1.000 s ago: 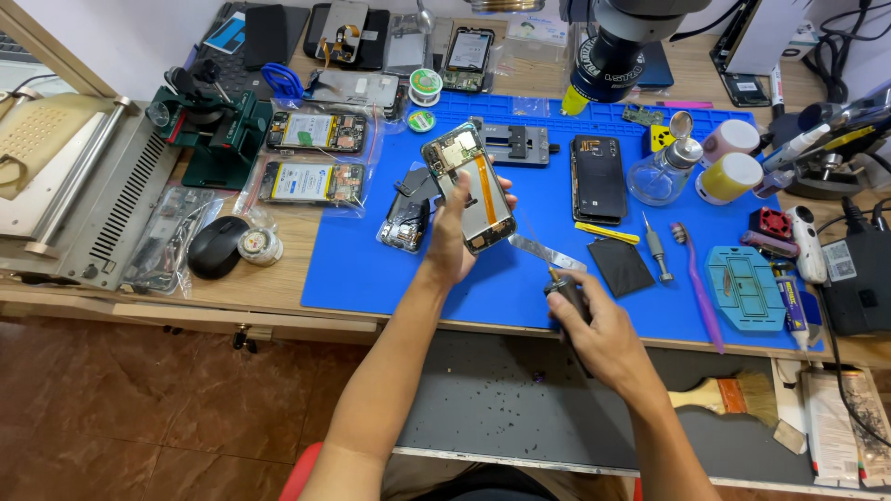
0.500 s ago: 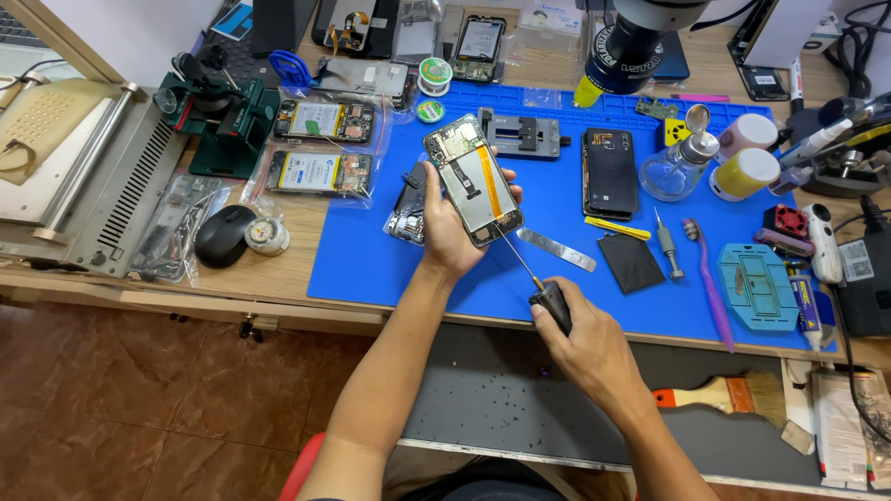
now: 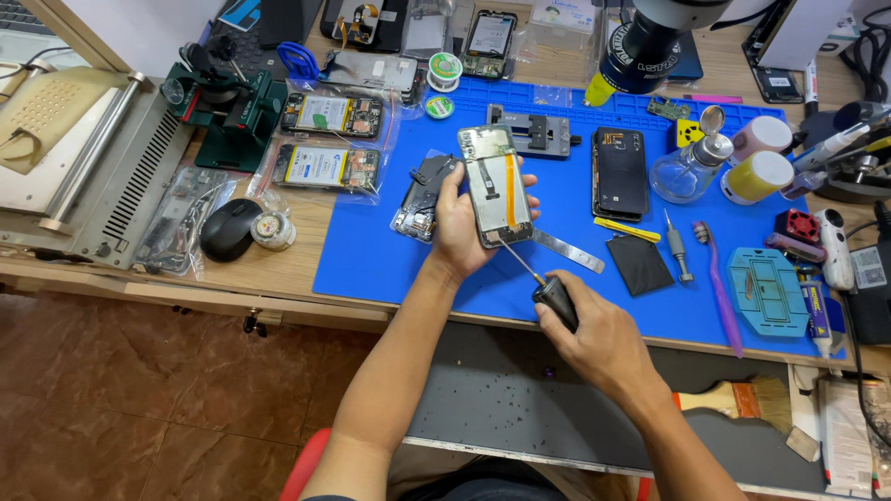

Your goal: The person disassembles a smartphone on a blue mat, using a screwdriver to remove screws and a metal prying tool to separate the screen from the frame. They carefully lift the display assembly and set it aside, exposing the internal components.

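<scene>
Fingers of the left hand point(image 3: 461, 225) wrapped the opened phone point(image 3: 498, 197); the right hand point(image 3: 594, 334) gripped a screwdriver point(image 3: 548, 292), tip touching the phone's lower edge above the blue mat point(image 3: 399, 260).

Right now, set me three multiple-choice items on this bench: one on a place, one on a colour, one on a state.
1. Where does the purple toothbrush lie?
A. on the blue mat
B. on the floor
C. in the left hand

2. What colour is the computer mouse?
A. white
B. black
C. red

3. How is the opened phone held?
A. flat on the mat, untouched
B. gripped in the left hand, lifted above the mat
C. clamped in the green fixture

Answers:
1 A: it lies on the mat's right part.
2 B: it is dark, beside the mat.
3 B: fingers wrap its edges while the right hand brings the screwdriver to its lower end.
</scene>
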